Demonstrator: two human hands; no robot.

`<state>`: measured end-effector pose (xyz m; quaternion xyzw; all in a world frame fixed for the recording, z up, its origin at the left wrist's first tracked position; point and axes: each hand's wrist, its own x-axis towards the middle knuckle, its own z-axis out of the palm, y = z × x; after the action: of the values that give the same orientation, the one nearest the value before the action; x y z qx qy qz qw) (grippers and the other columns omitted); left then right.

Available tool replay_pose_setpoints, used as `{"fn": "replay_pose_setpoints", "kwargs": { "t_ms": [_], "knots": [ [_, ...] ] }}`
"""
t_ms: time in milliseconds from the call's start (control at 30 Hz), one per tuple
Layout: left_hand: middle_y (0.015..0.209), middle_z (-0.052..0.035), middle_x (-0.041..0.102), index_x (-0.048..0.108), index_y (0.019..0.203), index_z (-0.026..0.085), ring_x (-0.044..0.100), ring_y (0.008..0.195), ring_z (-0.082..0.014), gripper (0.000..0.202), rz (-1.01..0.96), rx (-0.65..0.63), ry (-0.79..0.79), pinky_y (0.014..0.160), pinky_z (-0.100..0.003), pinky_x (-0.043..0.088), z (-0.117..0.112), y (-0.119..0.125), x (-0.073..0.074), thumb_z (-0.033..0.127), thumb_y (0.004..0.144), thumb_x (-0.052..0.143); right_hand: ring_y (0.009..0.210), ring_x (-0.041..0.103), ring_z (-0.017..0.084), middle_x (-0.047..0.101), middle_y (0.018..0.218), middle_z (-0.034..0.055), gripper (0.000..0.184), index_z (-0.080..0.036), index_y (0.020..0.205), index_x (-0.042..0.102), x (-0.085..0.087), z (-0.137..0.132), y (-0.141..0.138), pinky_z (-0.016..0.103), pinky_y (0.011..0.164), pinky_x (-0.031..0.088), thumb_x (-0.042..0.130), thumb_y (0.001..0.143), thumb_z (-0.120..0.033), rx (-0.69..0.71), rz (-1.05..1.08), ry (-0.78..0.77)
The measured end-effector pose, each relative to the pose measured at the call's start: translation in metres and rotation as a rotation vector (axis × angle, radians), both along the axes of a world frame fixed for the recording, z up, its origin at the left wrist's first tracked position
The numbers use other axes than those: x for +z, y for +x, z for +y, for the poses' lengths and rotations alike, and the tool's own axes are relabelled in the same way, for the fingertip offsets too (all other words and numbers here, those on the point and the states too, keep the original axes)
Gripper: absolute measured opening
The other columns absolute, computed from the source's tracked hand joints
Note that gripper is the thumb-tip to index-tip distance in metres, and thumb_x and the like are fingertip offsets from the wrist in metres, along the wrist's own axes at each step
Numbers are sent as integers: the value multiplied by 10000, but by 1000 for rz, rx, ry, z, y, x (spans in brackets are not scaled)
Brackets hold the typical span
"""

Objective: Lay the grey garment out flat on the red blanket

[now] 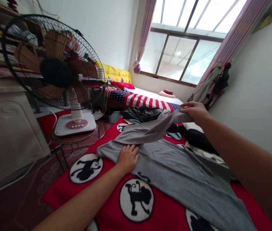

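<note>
A grey long-sleeved garment point(174, 163) lies spread over a red blanket point(111, 199) with black monkey figures in white circles. My right hand point(195, 110) pinches the end of one grey sleeve and holds it raised off the blanket, so the sleeve stretches up to the right. My left hand point(128, 157) rests flat on the garment near its shoulder, palm down, fingers extended. The lower part of the garment runs toward the bottom right. Part of its body is hidden beneath the lifted sleeve.
A fan point(56, 72) stands on a round stool point(75, 138) at the left, beside a white cabinet point(8, 125). Dark clothes point(143, 114) are heaped at the blanket's far end, with more clothes point(200, 139) along the right. Behind is a second bed with a flag-patterned cover point(145, 101).
</note>
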<state>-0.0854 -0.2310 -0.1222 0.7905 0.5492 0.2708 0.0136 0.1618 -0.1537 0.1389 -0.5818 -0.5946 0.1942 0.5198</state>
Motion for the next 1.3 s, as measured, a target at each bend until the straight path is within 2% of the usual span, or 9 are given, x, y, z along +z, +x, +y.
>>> {"fn": "replay_pose_setpoints", "kwargs": {
  "t_ms": [133, 333, 433, 600, 767, 867, 1033, 1167, 1300],
  "knots": [
    [1311, -121, 545, 494, 1369, 236, 484, 1213, -292, 490, 54, -95, 1, 1015, -443, 374, 9, -4, 9, 281, 882, 522, 481, 583, 95, 637, 603, -14, 209, -124, 892, 690, 5, -13, -7, 205, 451, 494, 644, 716, -20, 26, 285, -181],
    [1547, -162, 242, 316, 1481, 257, 253, 1393, -387, 693, 18, 172, 125, 1092, -580, 233, 13, -13, 12, 301, 846, 589, 440, 565, 64, 671, 664, -22, 183, -187, 946, 690, -5, -48, 10, 144, 390, 471, 658, 780, -117, 127, 440, -214],
    [1558, -149, 232, 390, 1448, 273, 183, 1412, -427, 653, 16, 173, 112, 1089, -615, 222, 5, -13, 6, 297, 832, 606, 524, 619, 84, 708, 760, 3, 206, -192, 955, 693, -43, -78, 40, 158, 474, 520, 705, 750, -172, 125, 460, -232],
    [1549, -126, 275, 554, 1330, 268, 95, 1433, -432, 504, 23, 165, 15, 1082, -651, 214, -15, -11, 3, 310, 830, 597, 568, 654, 150, 713, 730, -2, 385, -233, 990, 699, -135, -133, 107, 217, 504, 533, 815, 629, -296, -43, 418, -380],
    [1511, -121, 367, 591, 1290, 276, 262, 1390, -414, 422, 93, 54, -17, 1073, -653, 211, -39, -10, -1, 307, 873, 531, 616, 687, 203, 726, 732, 18, 438, -216, 939, 686, -197, -169, 148, 275, 561, 558, 848, 541, -304, -140, 500, -480],
    [1408, -119, 503, 626, 1236, 265, 365, 1336, -386, 390, 62, -22, 7, 1073, -619, 253, -51, -15, -2, 307, 854, 561, 680, 706, 229, 741, 811, 43, 506, -212, 985, 673, -199, -181, 151, 295, 591, 574, 849, 518, -301, -141, 515, -459],
    [1102, -76, 649, 668, 1022, 237, 574, 1056, -250, 245, -12, -65, 108, 942, -388, 450, -55, -30, 17, 160, 837, 526, 751, 714, 260, 744, 924, 76, 521, -240, 1031, 678, -202, -195, 156, 308, 605, 572, 820, 556, -399, -118, 452, -430],
    [1293, -105, 548, 573, 1241, 243, 471, 1208, -313, 515, 51, 46, 259, 1036, -467, 352, -36, -40, 31, 100, 747, 586, 856, 705, 281, 746, 925, 91, 518, -192, 989, 700, -225, -199, 172, 321, 708, 566, 821, 546, -431, -152, 383, -495],
    [1057, -82, 671, 664, 1112, 222, 592, 1027, -280, 442, 66, -61, 134, 929, -422, 435, -8, -53, 36, 49, 738, 506, 889, 699, 305, 739, 939, 119, 519, -191, 992, 701, -230, -193, 176, 366, 764, 553, 804, 555, -450, -143, 397, -517]
  ]
}}
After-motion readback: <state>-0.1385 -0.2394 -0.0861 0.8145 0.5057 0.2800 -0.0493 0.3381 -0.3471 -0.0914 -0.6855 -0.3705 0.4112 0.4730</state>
